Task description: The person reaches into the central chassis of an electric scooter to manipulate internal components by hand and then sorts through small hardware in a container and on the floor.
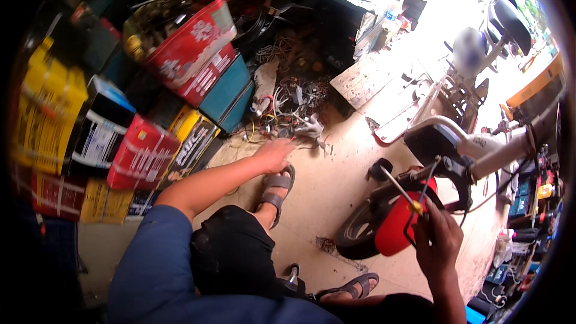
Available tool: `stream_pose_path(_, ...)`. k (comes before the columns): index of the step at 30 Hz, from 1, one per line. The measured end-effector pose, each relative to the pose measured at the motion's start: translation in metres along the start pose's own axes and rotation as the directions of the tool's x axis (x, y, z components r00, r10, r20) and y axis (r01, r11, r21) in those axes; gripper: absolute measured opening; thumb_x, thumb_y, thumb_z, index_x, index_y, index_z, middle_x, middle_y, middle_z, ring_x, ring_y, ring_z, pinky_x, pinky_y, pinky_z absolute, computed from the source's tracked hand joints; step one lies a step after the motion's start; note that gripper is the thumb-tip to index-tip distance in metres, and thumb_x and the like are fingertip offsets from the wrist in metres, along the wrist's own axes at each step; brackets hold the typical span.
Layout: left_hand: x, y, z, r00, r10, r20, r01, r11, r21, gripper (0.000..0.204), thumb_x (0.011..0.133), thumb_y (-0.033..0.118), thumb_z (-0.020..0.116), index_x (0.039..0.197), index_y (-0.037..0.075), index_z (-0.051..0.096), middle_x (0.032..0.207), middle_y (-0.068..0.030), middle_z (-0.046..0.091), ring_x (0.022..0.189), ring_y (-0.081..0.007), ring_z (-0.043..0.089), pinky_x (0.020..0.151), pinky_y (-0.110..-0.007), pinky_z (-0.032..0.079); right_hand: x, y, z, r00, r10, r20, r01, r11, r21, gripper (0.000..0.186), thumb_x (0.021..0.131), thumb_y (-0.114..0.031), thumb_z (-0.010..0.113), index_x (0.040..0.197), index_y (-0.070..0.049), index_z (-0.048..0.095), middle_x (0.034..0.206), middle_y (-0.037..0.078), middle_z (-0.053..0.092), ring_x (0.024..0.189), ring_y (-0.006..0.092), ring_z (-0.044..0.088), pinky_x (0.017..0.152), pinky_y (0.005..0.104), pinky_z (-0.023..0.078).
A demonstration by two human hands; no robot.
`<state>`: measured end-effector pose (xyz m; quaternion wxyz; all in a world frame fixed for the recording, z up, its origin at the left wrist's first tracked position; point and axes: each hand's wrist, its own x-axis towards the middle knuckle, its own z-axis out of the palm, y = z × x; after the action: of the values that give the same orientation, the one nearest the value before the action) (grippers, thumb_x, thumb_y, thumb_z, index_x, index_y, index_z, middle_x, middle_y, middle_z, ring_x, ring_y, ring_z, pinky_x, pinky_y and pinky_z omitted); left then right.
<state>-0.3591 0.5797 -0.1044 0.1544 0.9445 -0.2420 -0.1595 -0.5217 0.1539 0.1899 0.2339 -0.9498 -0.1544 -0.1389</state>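
The pale floor (318,204) spreads around my feet, washed out by glare toward the top. Stacked boxes (144,153) stand to my left, and the dark rim of the view cuts off the outermost ones. On my right is a vehicle frame (504,155) of thick metal tube; its far end is lost in brightness. Below it a black wheel (355,231) leans at a slant, partly covered by a glossy red mudguard (393,237).

My right hand (435,219) is closed on a thin rod (397,185), in front of the mudguard from where I look; I can't tell whether the two touch. My left hand (277,155) reaches out above my sandalled foot, its fingers blurred, so I can't tell whether they are apart or together. Just beyond them lies a crumpled grey cloth-like thing (312,127).

The rod is slim, straight and pale. Its long axis slants, the free end pointing up and left, away from me; my fingers hide the other end. A dark bent wire (409,228) curves beside it, partly hidden by my hand. Smallest is a yellow collar (415,206) close to my fingertips.
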Motion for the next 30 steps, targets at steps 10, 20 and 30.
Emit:
stream_pose_path(10,0.203,-0.034,0.042,0.895,0.35,0.278,-0.438,0.811,0.389,0.054,0.079,0.036,0.082,0.126,0.011,0.071,0.137,-0.0161,0.061,0.137,-0.0347,0.051,0.12,-0.066,0.031,0.009,0.0,0.012,0.973,0.231,-0.008,-0.228,0.955,-0.189,0.044,0.079,0.008,0.073,0.122,0.005,0.068,0.075,0.008,0.055,0.06,0.021,0.048,0.058,0.035,0.037)
stream_pose_path(20,0.195,-0.136,0.022,0.987,0.111,-0.117,-0.003,0.737,0.676,0.023,0.093,0.018,0.058,0.108,0.014,0.074,0.119,-0.0115,0.068,0.134,-0.0304,0.053,0.124,-0.065,0.025,0.035,-0.014,0.007,0.938,0.346,0.039,-0.32,0.901,-0.293,0.033,0.092,0.0,0.075,0.124,0.008,0.071,0.087,0.016,0.071,0.067,0.029,0.065,0.061,0.0404,0.051)
stream_pose_path(30,0.277,-0.195,-0.036,0.976,-0.042,-0.214,0.205,0.514,0.833,0.043,0.096,0.027,0.058,0.135,0.014,0.072,0.151,-0.0127,0.058,0.15,-0.0353,0.039,0.12,-0.075,0.023,0.027,-0.018,0.009,0.864,0.503,0.011,-0.466,0.807,-0.364,0.024,0.099,-0.009,0.07,0.118,0.005,0.074,0.096,0.019,0.077,0.079,0.0319,0.073,0.07,0.0417,0.057)
